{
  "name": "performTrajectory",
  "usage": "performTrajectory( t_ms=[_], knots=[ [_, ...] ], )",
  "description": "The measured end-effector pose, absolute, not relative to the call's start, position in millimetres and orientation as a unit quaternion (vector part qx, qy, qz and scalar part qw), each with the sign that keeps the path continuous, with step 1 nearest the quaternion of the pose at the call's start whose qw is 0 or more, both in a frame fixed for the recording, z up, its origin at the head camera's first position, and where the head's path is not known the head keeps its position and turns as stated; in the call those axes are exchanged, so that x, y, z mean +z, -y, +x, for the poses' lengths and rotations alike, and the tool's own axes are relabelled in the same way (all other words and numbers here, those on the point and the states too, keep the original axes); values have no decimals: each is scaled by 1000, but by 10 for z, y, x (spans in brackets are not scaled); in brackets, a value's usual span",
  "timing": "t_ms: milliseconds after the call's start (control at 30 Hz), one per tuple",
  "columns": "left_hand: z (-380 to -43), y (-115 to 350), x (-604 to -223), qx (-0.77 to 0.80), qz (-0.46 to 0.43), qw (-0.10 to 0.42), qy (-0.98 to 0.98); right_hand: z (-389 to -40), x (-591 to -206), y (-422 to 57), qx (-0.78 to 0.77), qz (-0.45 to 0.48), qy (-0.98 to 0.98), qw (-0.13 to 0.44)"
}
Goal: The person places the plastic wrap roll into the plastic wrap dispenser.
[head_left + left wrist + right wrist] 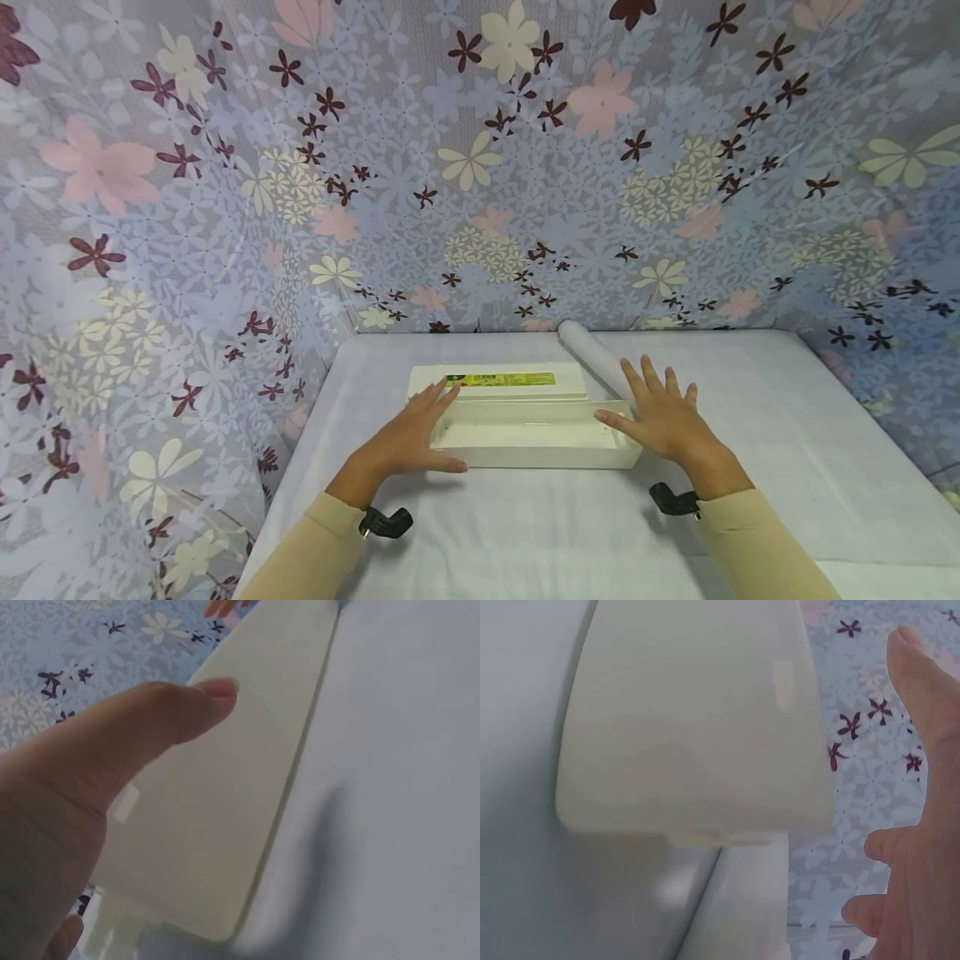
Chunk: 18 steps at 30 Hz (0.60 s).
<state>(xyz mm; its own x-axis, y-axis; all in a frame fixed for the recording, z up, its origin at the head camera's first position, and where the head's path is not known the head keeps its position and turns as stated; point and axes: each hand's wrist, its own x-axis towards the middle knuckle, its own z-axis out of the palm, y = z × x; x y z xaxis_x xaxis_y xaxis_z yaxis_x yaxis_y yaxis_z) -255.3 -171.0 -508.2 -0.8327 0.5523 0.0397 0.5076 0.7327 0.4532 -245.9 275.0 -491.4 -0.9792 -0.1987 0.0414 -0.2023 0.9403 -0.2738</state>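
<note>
A long cream plastic box [551, 457] lies open on top, its inside facing up. Right behind it is a matching lid [525, 392] with a yellow-green label; whether the two are hinged together I cannot tell. My left hand [408, 437] hovers at the box's left end, fingers spread and thumb in front of the near wall. At the right end, my right hand [663, 421] spreads its fingers, with the thumb over the box's corner. Neither hand grips anything. A white roll [596, 352] slants away behind the box, partly hidden by the right hand.
A white cloth covers the table [787, 433]. Flowered curtains [480, 208] hang along the table's back and both sides. Black wrist mounts [386, 523] sit below each hand.
</note>
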Motion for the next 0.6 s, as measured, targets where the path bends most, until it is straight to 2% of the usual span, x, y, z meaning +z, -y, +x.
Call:
performTrajectory(
  t_ms=[167, 367, 467, 600],
  knots=[
    [-2536, 1755, -5160, 286, 270, 56, -918, -2454, -4933, -2826, 155, 90, 984, -1],
    [-2541, 1790, -5288, 368, 263, 34, -891, -2455, -5020, -2957, 178, 71, 981, -16],
    [-2527, 1790, -5366, 422, 245, 20, -872, -2446, -5089, -3026, 186, 62, 980, -20],
    [-2484, 1778, -5482, 506, 208, 30, -836, -2418, -5193, -3107, 195, 57, 979, -23]
  ],
)
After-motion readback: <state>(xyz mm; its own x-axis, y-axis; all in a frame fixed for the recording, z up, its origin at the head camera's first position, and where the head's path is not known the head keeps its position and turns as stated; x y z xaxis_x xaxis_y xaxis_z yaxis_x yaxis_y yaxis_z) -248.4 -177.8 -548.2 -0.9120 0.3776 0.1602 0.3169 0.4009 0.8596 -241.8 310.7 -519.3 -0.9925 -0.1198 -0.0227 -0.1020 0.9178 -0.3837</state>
